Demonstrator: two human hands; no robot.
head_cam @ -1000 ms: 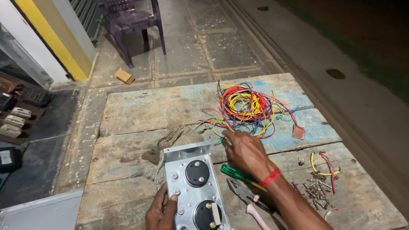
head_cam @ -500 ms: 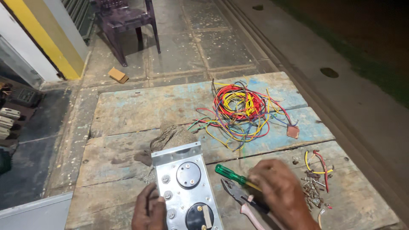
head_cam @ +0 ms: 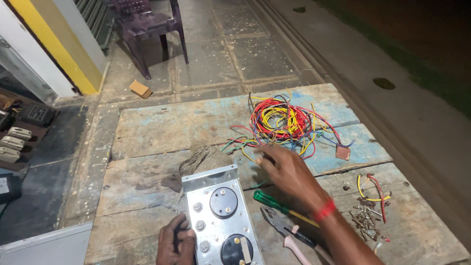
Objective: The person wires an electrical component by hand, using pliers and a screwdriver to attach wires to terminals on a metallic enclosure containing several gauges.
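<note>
My left hand [head_cam: 174,243] grips the left edge of a silver metal panel [head_cam: 216,223] with two round black dials, lying at the near edge of the worn wooden table [head_cam: 162,122]. My right hand [head_cam: 289,174], with a red band at the wrist, reaches over the table, its fingertips at the near edge of a tangle of red, yellow, blue and green wires [head_cam: 282,122]. The hand is blurred, and whether it pinches a wire is unclear. A green-handled screwdriver [head_cam: 267,200] and pink-handled pliers [head_cam: 284,230] lie just under that forearm.
A crumpled grey rag [head_cam: 203,159] lies behind the panel. Several screws [head_cam: 365,221] and short yellow and red wire bits [head_cam: 373,186] sit at the right. A purple plastic chair [head_cam: 147,24] and a wooden block [head_cam: 140,88] are on the pavement beyond. Electrical units [head_cam: 14,137] lie at the left.
My right hand went from the wires back to the screwdriver and pliers, and has now come forward to the wire tangle again. My left hand has stayed on the panel.
</note>
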